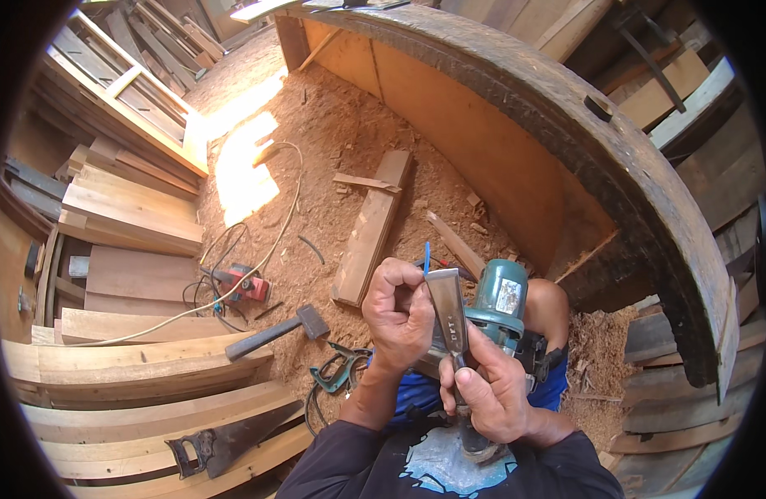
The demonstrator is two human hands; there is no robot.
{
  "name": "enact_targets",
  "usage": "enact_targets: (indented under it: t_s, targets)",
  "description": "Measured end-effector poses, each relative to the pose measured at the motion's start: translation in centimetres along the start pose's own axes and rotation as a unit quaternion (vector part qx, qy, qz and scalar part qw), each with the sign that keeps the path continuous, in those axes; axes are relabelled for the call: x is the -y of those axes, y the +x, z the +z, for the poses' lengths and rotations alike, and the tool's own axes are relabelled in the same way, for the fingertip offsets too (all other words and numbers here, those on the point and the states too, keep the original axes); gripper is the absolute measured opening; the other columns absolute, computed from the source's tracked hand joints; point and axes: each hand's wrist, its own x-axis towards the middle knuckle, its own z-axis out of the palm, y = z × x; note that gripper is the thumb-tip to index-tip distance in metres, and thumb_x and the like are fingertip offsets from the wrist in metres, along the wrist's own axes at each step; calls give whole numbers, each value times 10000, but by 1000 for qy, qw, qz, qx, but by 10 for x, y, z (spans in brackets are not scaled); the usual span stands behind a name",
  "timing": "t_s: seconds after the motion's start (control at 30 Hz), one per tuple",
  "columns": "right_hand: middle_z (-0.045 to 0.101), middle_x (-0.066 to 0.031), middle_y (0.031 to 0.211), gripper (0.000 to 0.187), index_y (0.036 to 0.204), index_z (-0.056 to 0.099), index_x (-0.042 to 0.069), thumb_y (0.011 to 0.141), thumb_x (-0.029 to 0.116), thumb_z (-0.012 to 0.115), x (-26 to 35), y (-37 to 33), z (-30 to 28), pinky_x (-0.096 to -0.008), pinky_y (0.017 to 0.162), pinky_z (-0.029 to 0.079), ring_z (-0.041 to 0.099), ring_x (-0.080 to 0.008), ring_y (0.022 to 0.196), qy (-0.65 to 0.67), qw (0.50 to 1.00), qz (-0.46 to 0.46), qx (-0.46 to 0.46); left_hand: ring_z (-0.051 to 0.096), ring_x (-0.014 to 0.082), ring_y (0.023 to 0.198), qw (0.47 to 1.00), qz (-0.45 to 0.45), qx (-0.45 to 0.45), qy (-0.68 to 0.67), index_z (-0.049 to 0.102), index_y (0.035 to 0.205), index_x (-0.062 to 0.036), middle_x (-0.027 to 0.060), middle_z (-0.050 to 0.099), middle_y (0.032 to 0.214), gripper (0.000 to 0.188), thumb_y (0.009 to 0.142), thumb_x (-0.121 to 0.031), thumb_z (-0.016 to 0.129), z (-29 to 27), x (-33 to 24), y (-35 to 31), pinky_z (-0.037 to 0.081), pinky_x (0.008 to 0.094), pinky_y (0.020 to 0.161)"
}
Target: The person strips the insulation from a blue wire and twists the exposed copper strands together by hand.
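My right hand point(498, 391) is wrapped round the neck and upper handle of a wide chisel point(447, 308), its steel blade pointing up and away from me. The handle's end reaches down towards my shirt. Beside the blade's edge, my left hand point(399, 316) is closed with the thumb and fingers pinched together. A thin blue piece point(427, 256) sticks up by those fingertips; I cannot make out whether they grip it. Behind the chisel, a green-bodied power tool point(501, 287) stands upright near my leg, partly hidden by my right hand.
A worn, heavy wooden bench point(557, 91) curves across the right. On the shavings-covered floor lie a timber block point(374, 229), a hammer point(275, 331), a red power tool point(248, 284) with cables and a teal tool point(341, 370). A handsaw point(225, 445) rests on stacked boards point(141, 362) at left.
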Motion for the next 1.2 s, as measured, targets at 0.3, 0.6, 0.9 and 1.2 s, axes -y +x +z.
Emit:
enact_targets:
  t_s: [0.3, 0.6, 0.9, 1.2]
  targets:
    - [571, -64, 964, 613, 1615, 199, -20, 1068, 138, 426, 9, 9, -10, -239, 634, 510, 572, -97, 712, 42, 992, -50, -108, 458, 9, 686, 989, 125, 50, 63, 563, 964, -44, 10, 544, 914, 122, 893, 41, 614, 8, -5, -1, 376, 172, 592]
    - [617, -55, 918, 501, 1490, 395, -49, 1036, 134, 504, 41, 18, -28, -242, 671, 492, 576, -93, 715, -83, 989, -6, -125, 537, 12, 744, 989, -71, 26, -129, 544, 1078, -44, 30, 654, 933, 132, 968, -6, 605, -8, -10, 1, 444, 183, 663]
    - [634, -93, 979, 418, 1305, 563, -61, 936, 97, 677, 53, 59, -41, -301, 731, 525, 628, -128, 820, -292, 955, -35, -33, 517, 36, 776, 992, -56, 81, -73, 584, 1027, -32, 3, 583, 903, 81, 963, 0, 621, -4, -22, 2, 429, 209, 701]
    - [627, -34, 928, 400, 1253, 570, -30, 929, 125, 745, 43, 73, -36, -236, 704, 508, 604, -74, 805, -242, 963, -90, -82, 496, 43, 718, 990, -45, 132, -19, 614, 952, -20, 3, 563, 849, 25, 959, 3, 617, -6, -29, 2, 395, 215, 636]
